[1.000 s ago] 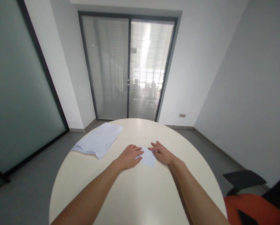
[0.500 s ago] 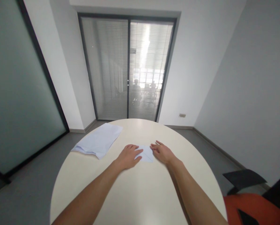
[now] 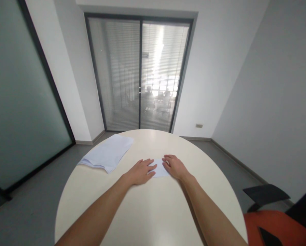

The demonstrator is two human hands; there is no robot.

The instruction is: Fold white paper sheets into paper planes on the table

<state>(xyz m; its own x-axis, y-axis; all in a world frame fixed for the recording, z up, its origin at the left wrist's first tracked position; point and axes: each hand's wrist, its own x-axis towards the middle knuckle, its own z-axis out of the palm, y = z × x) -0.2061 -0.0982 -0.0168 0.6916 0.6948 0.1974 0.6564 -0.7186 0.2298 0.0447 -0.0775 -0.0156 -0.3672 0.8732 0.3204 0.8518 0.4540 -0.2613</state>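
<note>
A small piece of folded white paper (image 3: 159, 171) lies flat on the round table (image 3: 148, 212), between my two hands. My left hand (image 3: 141, 171) rests on its left part, fingers spread and stretched out over the edge. On the other side, my right hand (image 3: 176, 166) lies over the paper's right edge with its fingers bent slightly and partly apart. Both hands cover parts of the paper, so its full outline is hidden.
Several loose white sheets (image 3: 108, 152) lie in a pile at the table's far left. An orange chair (image 3: 270, 225) with black armrests stands at the right edge. Beyond the table is a glass door (image 3: 114, 75) with blinds.
My right hand has shifted slightly left onto the paper's right edge, its raised index finger now lowered. The diagonal crease seen earlier no longer shows. My left hand has barely moved.
</note>
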